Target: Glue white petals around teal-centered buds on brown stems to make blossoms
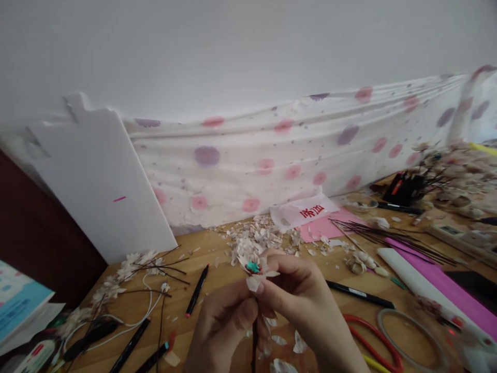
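Note:
A handmade flower with pale, papery petals and a green centre [253, 267] is held up in front of me at the middle. My left hand [225, 321] is closed around its dark thin stem [254, 342], just below the bloom. With thumb and fingers, my right hand [301, 298] pinches a pale petal [253, 284] at the flower's near side. Behind the bloom lies a heap of loose pale petals [267, 230], partly overlapping the flower in view. More loose petals [298, 343] are scattered on the table under my hands.
Finished-looking flowers on dark stems [132, 267] lie left, beside a marker [197, 290] and white cable [149, 305]. At right are a black pen [361, 294], red-handled scissors [373, 336], tape ring [411, 331], bare stems [392, 235] and a glue gun [462, 331]. White foam board [104, 191] leans behind.

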